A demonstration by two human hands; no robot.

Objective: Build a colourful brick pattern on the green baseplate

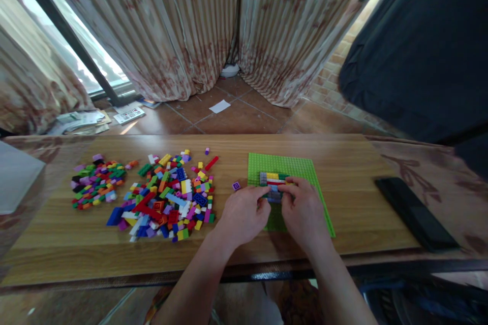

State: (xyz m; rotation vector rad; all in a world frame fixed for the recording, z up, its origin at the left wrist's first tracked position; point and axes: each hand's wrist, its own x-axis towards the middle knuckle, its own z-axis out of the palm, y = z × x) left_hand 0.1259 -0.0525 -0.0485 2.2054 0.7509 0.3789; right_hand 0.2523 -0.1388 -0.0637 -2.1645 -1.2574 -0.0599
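A green baseplate (290, 165) lies on the wooden table (343, 203). On it stands a small block of stacked bricks (272, 181) in grey, yellow, red and green. My left hand (244, 213) and my right hand (303, 208) meet at the near side of that block, fingers curled and pinching at a grey-blue brick (274, 196) between the fingertips. Which hand holds that brick I cannot tell. A single purple brick (236, 186) lies just left of the baseplate, close to my left hand.
A big heap of mixed coloured bricks (168, 198) lies left of centre, a smaller heap (97, 182) further left. A black flat device (415, 212) rests at the table's right. Curtains and a tiled floor lie beyond the far edge.
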